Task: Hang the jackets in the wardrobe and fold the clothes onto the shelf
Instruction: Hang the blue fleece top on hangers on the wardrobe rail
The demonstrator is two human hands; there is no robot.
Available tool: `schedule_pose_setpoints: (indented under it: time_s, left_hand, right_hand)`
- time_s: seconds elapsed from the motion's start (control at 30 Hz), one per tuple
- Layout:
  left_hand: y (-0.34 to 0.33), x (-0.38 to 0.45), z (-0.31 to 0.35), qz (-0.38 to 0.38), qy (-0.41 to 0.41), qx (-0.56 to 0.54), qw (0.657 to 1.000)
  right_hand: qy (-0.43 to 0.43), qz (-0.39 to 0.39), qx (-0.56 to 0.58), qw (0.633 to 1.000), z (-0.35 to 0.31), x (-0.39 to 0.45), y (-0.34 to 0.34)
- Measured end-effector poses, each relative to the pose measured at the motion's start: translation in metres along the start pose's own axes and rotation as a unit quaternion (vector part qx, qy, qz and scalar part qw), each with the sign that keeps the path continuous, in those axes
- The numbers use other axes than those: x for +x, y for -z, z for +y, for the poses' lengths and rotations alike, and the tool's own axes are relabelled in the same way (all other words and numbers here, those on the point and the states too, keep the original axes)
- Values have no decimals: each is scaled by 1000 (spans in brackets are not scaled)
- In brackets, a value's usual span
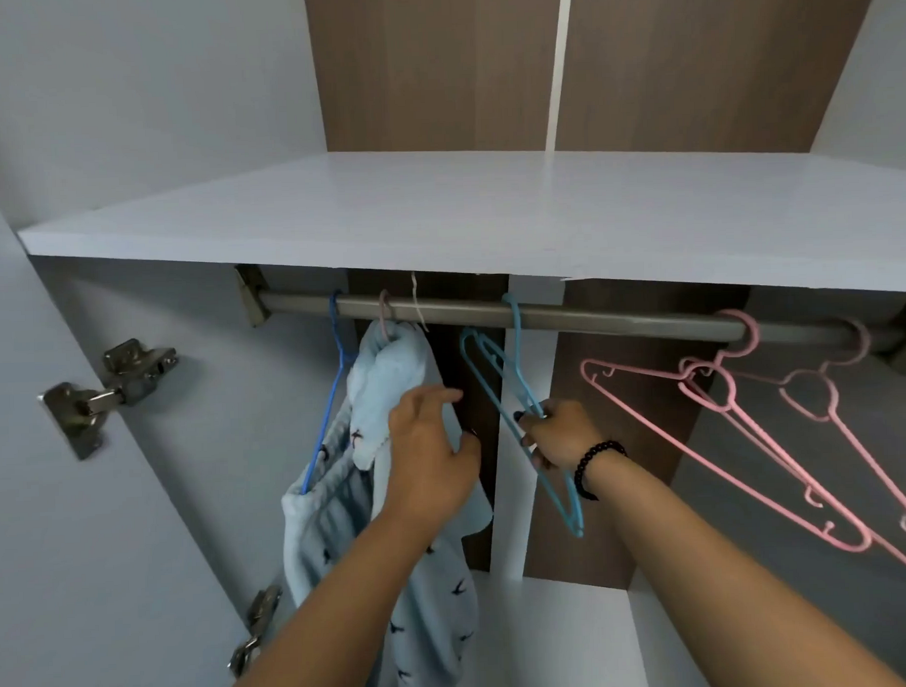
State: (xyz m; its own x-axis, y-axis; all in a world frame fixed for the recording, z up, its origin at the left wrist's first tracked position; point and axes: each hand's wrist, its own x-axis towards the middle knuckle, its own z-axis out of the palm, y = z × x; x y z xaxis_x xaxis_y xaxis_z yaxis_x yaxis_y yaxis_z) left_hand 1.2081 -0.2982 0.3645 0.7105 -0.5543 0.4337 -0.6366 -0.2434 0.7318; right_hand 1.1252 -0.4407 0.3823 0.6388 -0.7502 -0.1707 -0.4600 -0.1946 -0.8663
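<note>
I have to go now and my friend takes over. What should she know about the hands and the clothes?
Left hand: open, straight fingers resting on the light blue garment hanging from the rail.
Right hand: grips a teal hanger, hooked on the rail, nothing on it.
A patterned blue garment hangs lower left by a dark blue hanger.
Pink hangers hang bare on the right.
The shelf holds no folded clothes in view.
Left: hang any remaining jackets, fold clothes onto the shelf.

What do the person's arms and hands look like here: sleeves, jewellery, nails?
Both forearms are bare, with no sleeves in view. The right hand has a black beaded bracelet at the wrist and what looks like dark polish on a nail. The left hand shows no rings, watch or gloves.
</note>
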Motion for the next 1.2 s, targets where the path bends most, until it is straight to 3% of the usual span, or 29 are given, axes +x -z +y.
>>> schedule_pose_setpoints:
  time_s: [0.13,0.23,0.5,0.8,0.93,1.2]
  left_hand:
    - [-26,-10,18,-44,74,-108,990]
    - [-42,-17,29,-59,76,-152,984]
    - [-79,-44,42,-154,99,-208,961]
    - [-85,-93,40,-364,60,-194,909]
    - [-83,-124,39,-432,35,-202,878]
    - [-78,-223,44,-593,-3,-194,781]
  right_hand:
    - [32,-52,34,998,14,-19,9]
    - [61,-29,13,998,35,-35,18]
    - [73,197,53,976,98,-93,50]
    - [-37,321,77,943,139,-198,42]
    - [-100,379,113,913,157,-256,20]
    - [-237,495,153,822,197,-388,-31]
